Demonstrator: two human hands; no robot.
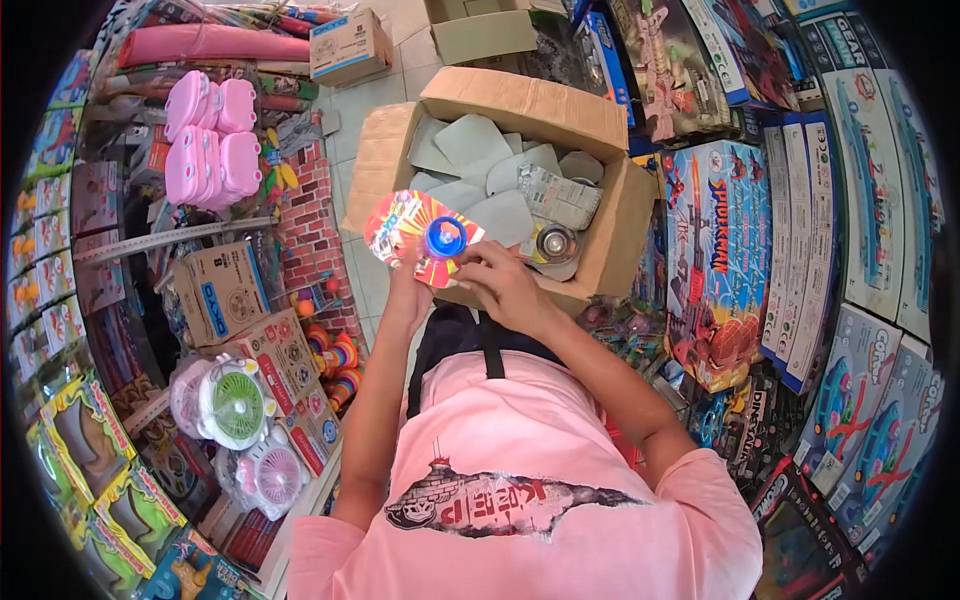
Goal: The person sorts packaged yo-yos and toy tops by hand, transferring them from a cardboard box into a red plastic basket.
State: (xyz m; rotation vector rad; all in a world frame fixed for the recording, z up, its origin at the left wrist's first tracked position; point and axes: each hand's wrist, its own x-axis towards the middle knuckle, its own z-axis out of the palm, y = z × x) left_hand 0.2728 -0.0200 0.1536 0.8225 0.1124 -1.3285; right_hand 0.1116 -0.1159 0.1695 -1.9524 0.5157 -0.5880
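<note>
A red, yellow and white printed toy card (408, 222) with a round blue piece (445, 237), shaped like a yo-yo, is held up in front of the carton. My left hand (405, 288) grips its lower edge from below, the fingers partly hidden behind it. The fingers of my right hand (497, 283) are bent in against the card's lower right side, beside the blue piece. Just beyond stands an open cardboard carton (530, 98) with its flaps out. Several grey rounded sheets (475, 148), a clear-wrapped pack (560, 197) and a round metallic piece (556, 243) lie in it.
Toy shelves line both sides. Pink cases (212, 165), a brown box (220, 292) and small fans (237, 403) are on the left. A Spiderman toy box (715, 265) stands on the right. Another box (350, 47) sits ahead on the tiled floor (345, 175).
</note>
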